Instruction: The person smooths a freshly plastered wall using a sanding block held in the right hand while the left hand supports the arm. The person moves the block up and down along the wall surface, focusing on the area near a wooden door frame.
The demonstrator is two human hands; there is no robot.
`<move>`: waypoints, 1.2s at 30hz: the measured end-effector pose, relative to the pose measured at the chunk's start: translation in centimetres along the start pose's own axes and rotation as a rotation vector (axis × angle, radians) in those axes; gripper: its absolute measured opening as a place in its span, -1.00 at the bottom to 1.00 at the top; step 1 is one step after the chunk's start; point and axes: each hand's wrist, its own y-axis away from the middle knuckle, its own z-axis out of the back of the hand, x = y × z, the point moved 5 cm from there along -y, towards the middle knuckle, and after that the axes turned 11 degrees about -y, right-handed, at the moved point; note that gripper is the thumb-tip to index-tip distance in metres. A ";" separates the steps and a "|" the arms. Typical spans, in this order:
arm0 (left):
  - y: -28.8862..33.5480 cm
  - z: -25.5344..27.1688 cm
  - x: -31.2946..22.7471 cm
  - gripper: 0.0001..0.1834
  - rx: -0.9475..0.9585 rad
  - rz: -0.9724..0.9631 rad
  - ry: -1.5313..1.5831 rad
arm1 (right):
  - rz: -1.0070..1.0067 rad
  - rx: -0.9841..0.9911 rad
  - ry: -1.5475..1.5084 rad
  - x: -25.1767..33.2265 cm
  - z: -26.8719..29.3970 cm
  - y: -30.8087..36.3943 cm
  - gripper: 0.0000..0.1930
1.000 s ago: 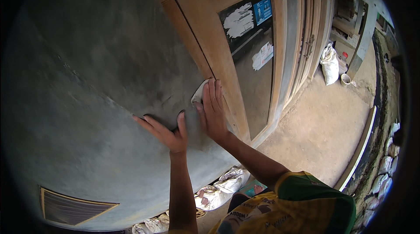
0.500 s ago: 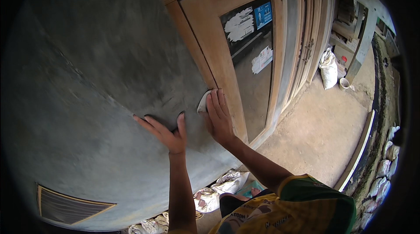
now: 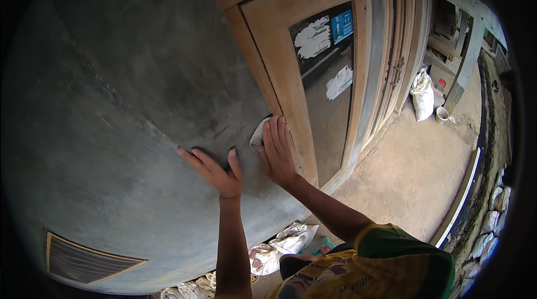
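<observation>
My left hand rests on the grey cement wall with its fingers and thumb spread, holding nothing. To its right, my right hand presses a thin whitish sheet or pad flat to the wall beside the wooden door frame. The fingers lie together over the sheet and hide most of it; only its curved left edge shows. What it is made of I cannot tell. A rough seam line runs down the wall toward my left fingertips.
A wooden door with a dark glass pane stands right of my hands. Below lie whitish sacks along the wall's foot. A slatted vent sits low left. Farther off are a full white sack and a small pail.
The view has shifted slightly, so the door and wall appear a little lower and farther right. My right hand has slid slightly left relative to the door frame; my left hand stays spread.
</observation>
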 end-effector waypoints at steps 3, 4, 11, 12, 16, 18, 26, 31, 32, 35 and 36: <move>0.1 -0.1 0.1 -0.18 0.022 0.005 0.003 | -0.003 0.001 -0.054 -0.5 -0.1 -1.4 -0.34; 0.2 -0.1 0.2 -0.20 0.026 0.007 0.002 | -0.047 0.047 -0.032 -0.6 -0.3 -1.5 -0.34; 0.5 -0.2 0.5 -0.31 -0.038 0.032 0.038 | 0.025 0.012 -0.037 1.5 -0.4 -0.2 -0.38; 0.6 -0.1 0.4 -0.32 -0.073 0.015 0.057 | 0.010 -0.011 -0.047 1.3 -0.5 -0.3 -0.39; 1.1 -0.5 0.8 -0.34 -0.087 0.060 0.142 | -0.034 0.000 -0.016 0.0 -1.2 -1.2 -0.39; 1.2 -0.5 0.9 -0.35 -0.092 0.071 0.147 | 0.089 0.002 0.005 0.7 -1.1 -0.6 -0.34; 0.2 1.5 0.6 -0.39 -0.029 0.214 0.246 | 0.156 0.104 -0.016 2.6 -2.4 1.1 -0.38; -2.3 4.9 1.1 -0.47 0.067 0.260 0.414 | 0.364 0.074 0.023 2.8 -1.4 -0.1 -0.36; -3.1 5.7 1.2 -0.48 0.063 0.218 0.425 | 0.273 0.098 0.035 2.6 -1.3 -0.2 -0.36; -5.1 7.1 2.0 -0.54 -0.025 0.113 0.274 | 0.164 0.022 0.005 3.4 -1.1 0.1 -0.38; -5.5 6.9 2.4 -0.54 -0.019 0.117 0.249 | 0.074 0.018 -0.034 3.6 -1.6 0.3 -0.40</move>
